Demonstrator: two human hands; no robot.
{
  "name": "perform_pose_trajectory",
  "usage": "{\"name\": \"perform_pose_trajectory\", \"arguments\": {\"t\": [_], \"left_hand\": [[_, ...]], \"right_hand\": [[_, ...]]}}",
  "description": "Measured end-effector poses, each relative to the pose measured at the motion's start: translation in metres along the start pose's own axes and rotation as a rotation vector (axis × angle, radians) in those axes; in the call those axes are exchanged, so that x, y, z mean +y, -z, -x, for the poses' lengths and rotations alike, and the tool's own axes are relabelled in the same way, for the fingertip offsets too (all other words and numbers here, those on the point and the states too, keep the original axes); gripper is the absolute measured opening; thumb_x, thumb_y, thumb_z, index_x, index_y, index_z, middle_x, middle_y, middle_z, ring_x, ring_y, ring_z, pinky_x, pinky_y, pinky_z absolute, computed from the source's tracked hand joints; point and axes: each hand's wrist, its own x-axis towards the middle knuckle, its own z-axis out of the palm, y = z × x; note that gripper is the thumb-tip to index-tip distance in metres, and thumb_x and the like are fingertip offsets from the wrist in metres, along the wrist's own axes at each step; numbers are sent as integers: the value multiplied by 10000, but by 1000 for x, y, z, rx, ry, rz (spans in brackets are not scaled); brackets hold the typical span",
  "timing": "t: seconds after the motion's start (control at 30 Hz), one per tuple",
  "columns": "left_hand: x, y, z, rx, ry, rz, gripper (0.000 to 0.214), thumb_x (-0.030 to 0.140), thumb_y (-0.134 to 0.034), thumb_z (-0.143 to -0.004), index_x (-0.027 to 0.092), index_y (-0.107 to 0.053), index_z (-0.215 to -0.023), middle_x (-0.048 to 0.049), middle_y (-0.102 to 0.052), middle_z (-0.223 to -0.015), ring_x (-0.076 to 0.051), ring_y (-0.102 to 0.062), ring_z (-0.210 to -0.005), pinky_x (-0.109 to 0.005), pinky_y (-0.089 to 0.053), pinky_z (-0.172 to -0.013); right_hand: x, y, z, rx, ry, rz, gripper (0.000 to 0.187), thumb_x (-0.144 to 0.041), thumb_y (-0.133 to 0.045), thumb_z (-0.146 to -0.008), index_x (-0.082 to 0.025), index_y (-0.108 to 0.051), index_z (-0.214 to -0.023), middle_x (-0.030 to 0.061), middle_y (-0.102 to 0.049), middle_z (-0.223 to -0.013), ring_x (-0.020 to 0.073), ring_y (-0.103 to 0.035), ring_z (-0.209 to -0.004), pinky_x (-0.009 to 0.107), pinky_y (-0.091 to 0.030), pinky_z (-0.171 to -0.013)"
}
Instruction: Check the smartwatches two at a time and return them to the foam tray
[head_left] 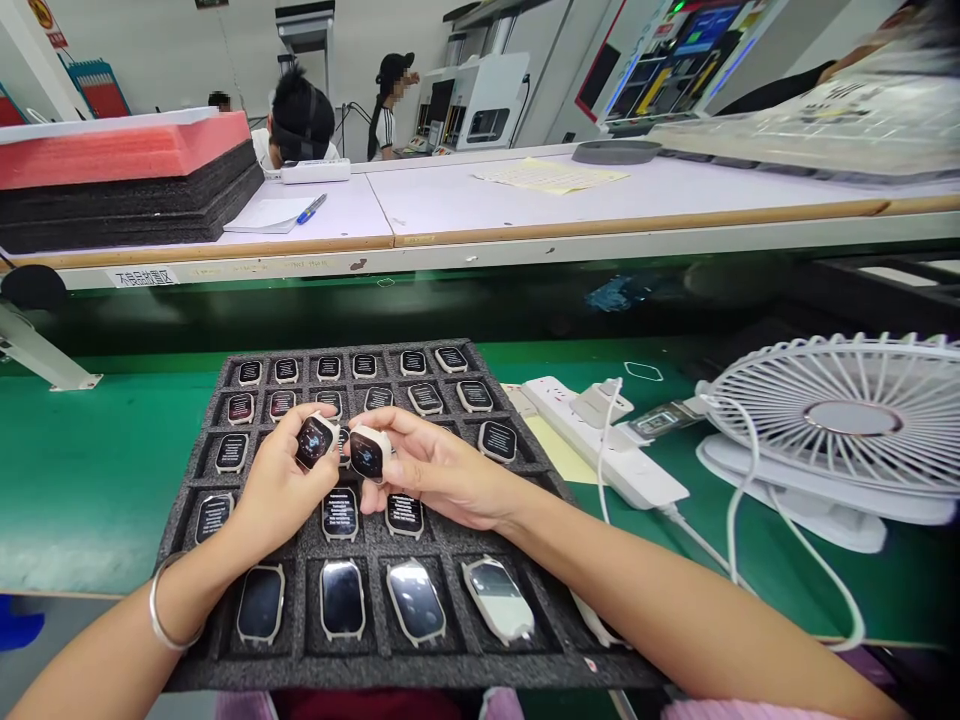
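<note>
A black foam tray (187,500) lies on the green bench, its pockets filled with several white smartwatch bodies (342,598). My left hand (274,490) pinches one watch body (314,440) above the tray's middle, screen facing up. My right hand (442,470) grips a second watch body (368,453) right beside it. The two watches almost touch. A silver bangle (159,615) circles my left wrist.
A white desk fan (840,420) stands at the right, its cable (739,500) trailing over a white power strip (600,440). Behind, a raised white shelf (525,210) carries foam sheets (120,180), papers and a pen. People work further back.
</note>
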Motion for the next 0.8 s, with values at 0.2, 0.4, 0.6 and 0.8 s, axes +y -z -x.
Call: {"name": "perform_pose_trajectory", "arguments": {"t": [0.2, 0.4, 0.6, 0.8], "left_hand": [[1, 1, 2, 5, 19, -3, 440, 310, -626, -732, 168, -554, -1142, -14, -622, -870, -164, -585, -773, -292, -481, -713], [4, -1, 2, -21, 26, 49, 460, 282, -633, -706, 163, -544, -1141, -14, -631, -867, -163, -605, -776, -297, -496, -736], [4, 1, 3, 2, 27, 24, 444, 311, -629, -727, 159, -551, -1137, -14, -616, -857, -158, -578, -760, -290, -483, -712], [4, 0, 3, -38, 33, 72, 467, 296, -645, -712, 166, -534, -1147, -16, -628, -874, -162, -604, -777, -299, -501, -735]], "right_hand": [[0, 0, 0, -15, 13, -5, 495, -348, -811, -826, -195, -549, -1217, 12, -647, -1007, 141, -747, -774, 260, -562, -719], [1, 0, 0, -25, 16, -11, 480, -345, -804, -832, -200, -553, -1214, 22, -632, -1052, 138, -742, -761, 275, -569, -716], [-1, -1, 1, -20, 9, -11, 502, -356, -806, -829, -197, -538, -1223, 16, -636, -1017, 139, -740, -758, 271, -559, -715], [0, 0, 1, -19, 15, -4, 496, -358, -802, -832, -195, -536, -1217, 26, -629, -1044, 140, -733, -760, 286, -562, -718]]}}
